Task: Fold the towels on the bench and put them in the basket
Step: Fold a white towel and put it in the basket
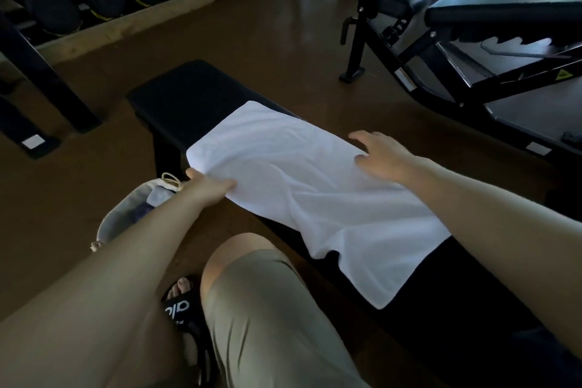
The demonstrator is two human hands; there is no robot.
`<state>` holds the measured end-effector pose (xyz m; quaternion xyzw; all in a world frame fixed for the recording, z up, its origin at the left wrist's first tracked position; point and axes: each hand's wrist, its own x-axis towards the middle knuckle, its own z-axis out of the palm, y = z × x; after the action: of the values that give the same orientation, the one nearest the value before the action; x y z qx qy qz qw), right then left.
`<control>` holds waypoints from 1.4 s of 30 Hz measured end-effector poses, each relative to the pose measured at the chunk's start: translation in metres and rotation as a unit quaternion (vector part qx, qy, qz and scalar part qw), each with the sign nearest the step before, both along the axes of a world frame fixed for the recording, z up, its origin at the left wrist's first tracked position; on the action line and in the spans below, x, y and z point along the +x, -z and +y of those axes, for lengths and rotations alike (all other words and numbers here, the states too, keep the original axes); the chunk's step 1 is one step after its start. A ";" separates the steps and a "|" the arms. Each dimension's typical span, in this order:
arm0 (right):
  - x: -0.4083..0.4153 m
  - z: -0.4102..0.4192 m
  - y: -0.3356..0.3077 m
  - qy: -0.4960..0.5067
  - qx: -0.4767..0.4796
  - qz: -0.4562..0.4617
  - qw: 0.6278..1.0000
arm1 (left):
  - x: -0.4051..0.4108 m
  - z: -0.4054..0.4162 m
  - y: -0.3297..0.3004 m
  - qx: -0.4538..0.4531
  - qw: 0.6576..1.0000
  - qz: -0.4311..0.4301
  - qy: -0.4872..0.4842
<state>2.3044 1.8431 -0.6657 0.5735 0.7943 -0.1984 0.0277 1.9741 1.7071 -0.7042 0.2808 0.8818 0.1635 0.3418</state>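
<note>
The left hand (209, 187) pinches the limp white cloth towel's (302, 186) near edge. The right hand (379, 153) rests flat on it, fingers spread. Soft and light, it is best gripped at corners.

White towel (302, 186): spread lengthwise on bench, wrinkled, near end draped over the edge toward 5 o'clock. Black padded bench (182, 104): runs 10 to 4 o'clock. Pale fabric basket (126, 214): on floor at bench's 8 o'clock, contents unclear.
</note>
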 end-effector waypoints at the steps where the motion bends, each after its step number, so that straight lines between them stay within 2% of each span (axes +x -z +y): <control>1: -0.020 0.000 0.003 -0.044 0.005 0.001 0.999 | -0.009 0.000 0.009 0.021 0.998 -0.050 -0.039; 3: -0.056 -0.001 0.010 -0.124 0.030 -0.027 0.991 | -0.023 0.004 0.022 0.077 0.982 -0.138 -0.104; 5: -0.087 0.001 0.018 -0.168 0.045 -0.044 0.984 | -0.038 0.015 0.038 0.125 0.963 -0.180 -0.156; 7: -0.114 0.009 0.026 -0.181 0.064 -0.037 0.981 | -0.038 0.023 0.027 0.161 0.949 -0.189 -0.194; 10: -0.148 0.034 0.037 -0.148 0.087 0.007 0.985 | -0.042 0.035 0.016 0.179 0.943 -0.183 -0.213; 13: -0.177 0.063 0.042 -0.107 0.095 0.035 0.989 | -0.054 0.044 0.019 0.173 0.951 -0.151 -0.205; 18: -0.223 0.104 0.047 -0.055 0.146 0.028 0.987 | -0.073 0.056 0.028 0.218 0.957 -0.062 -0.183; 24: -0.252 0.133 0.054 -0.035 0.169 0.054 0.984 | -0.092 0.074 0.027 0.276 0.951 0.031 -0.137; 29: -0.261 0.155 0.058 -0.009 0.193 0.035 0.980 | -0.109 0.098 0.029 0.298 0.945 0.106 -0.084; 35: -0.285 0.171 0.060 0.027 0.196 0.040 0.979 | -0.131 0.119 0.025 0.271 0.946 0.178 -0.008; 38: -0.280 0.168 0.061 0.028 0.207 0.037 0.977 | -0.127 0.115 0.025 0.226 0.950 0.215 0.006; 40: -0.269 0.161 0.059 -0.010 0.238 0.045 0.970 | -0.114 0.108 0.027 0.184 0.956 0.228 -0.002; 42: -0.256 0.147 0.056 -0.093 0.240 0.066 0.964 | -0.099 0.098 0.032 0.163 0.965 0.204 -0.001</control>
<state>2.0480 1.9899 -0.7216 0.4725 0.8687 -0.0357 -0.1446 1.8751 1.8046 -0.7361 0.3596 0.8945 0.2443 0.1042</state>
